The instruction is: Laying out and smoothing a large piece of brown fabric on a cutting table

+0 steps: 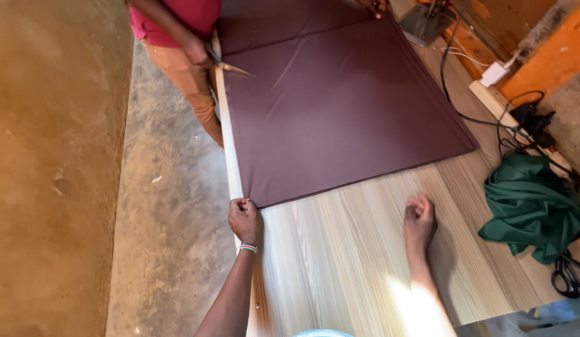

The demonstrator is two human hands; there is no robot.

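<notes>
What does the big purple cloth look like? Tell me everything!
The maroon cloth is smooth, thin fabric with faint fold creases, spread flat over the far part of the wooden table. The left hand pinches its near corner at the table edge. Another person's hand holds scissors at its far left edge.

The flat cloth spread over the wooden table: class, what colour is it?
The flat cloth is dark maroon-brown and plain, seen best in the head view.

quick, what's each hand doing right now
left hand: closed, pinching the corner of the maroon fabric.
right hand: closed in a loose fist on the wooden table, holding nothing.
</notes>
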